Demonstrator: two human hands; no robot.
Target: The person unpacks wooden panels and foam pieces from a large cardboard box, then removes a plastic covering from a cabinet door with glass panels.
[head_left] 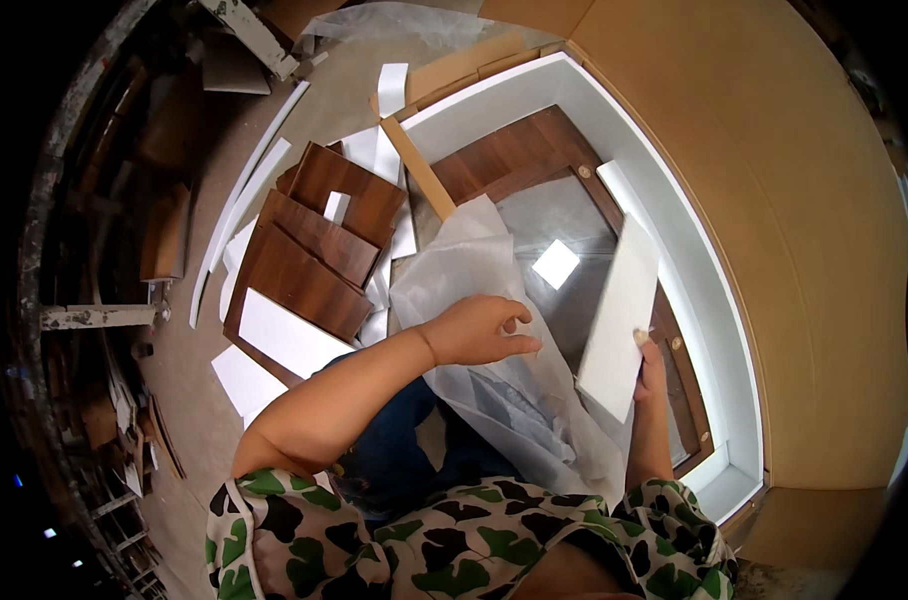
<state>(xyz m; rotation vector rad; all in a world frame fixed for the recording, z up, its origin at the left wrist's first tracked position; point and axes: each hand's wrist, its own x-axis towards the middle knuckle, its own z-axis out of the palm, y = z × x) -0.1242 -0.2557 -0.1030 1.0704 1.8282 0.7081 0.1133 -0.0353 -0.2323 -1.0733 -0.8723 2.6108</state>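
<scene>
Between my right fingers [641,340] a flat white rectangular panel [619,320] stands tilted, pinched at its lower edge. My left hand [477,330] curls on crinkled translucent wrapping paper [494,385], over the brown wooden door [534,160].

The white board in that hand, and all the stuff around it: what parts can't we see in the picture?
- Head view: the right hand is mostly hidden behind the white board; only fingertips show.
- Head view: the thin wrapping sheet under the left hand covers part of the glass door panel.
- Head view: the shelves at the left edge are dark, bent and too small to read.
</scene>
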